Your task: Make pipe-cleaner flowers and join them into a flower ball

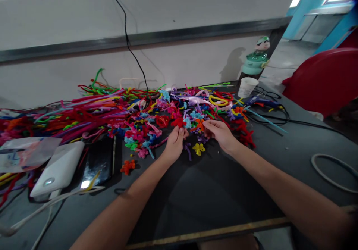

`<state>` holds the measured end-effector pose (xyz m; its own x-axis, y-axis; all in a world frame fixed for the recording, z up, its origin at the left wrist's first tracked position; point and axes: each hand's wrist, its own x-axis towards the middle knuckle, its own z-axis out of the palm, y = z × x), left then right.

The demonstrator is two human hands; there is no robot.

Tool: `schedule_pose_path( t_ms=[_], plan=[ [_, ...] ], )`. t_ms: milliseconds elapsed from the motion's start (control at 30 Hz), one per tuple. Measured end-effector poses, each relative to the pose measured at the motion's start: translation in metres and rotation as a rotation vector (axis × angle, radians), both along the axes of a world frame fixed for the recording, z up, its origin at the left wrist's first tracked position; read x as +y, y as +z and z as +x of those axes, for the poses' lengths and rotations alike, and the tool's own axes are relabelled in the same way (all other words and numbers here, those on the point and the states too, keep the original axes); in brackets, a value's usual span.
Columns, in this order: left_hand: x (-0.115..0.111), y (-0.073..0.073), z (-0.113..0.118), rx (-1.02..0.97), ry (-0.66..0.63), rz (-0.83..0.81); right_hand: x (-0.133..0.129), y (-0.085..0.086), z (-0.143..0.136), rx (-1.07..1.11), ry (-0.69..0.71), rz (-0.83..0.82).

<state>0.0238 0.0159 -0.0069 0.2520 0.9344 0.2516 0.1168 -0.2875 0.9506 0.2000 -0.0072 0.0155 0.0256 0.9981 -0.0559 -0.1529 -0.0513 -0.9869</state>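
Note:
My left hand is closed in a pinch, with a red pipe-cleaner flower at its fingertips. To its right, my right hand also pinches thumb and finger together. An orange pipe-cleaner flower touches or lies just behind those fingertips; I cannot tell whether it is gripped. Between the hands, a yellow pipe-cleaner flower and a bent purple piece lie on the dark table. Behind both hands spreads a heap of colourful pipe-cleaner flowers.
Long loose pipe cleaners cover the left back. Nearer are a white power bank, a phone and a plastic bag. A paper cup, a green bottle, glasses and a blue tool with a cord stand or lie at right.

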Motion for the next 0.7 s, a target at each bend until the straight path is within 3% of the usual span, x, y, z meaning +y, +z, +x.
schedule_pose_path(
  t_ms=[133, 333, 533, 700],
  plan=[
    [0.003, -0.004, -0.002, 0.063, 0.037, 0.072, -0.003, 0.003, -0.002, -0.040, 0.076, 0.012],
    [0.001, -0.005, -0.002, 0.123, 0.013, 0.025, -0.008, 0.003, -0.007, -0.158, 0.128, 0.111],
    [0.001, -0.003, -0.001, 0.193, 0.084, 0.005, -0.009, 0.001, -0.006, -0.414, 0.205, 0.348],
    [-0.003, 0.001, -0.001, 0.251, -0.051, 0.096, -0.011, 0.000, -0.007, -0.444, 0.067, 0.361]
  ],
)
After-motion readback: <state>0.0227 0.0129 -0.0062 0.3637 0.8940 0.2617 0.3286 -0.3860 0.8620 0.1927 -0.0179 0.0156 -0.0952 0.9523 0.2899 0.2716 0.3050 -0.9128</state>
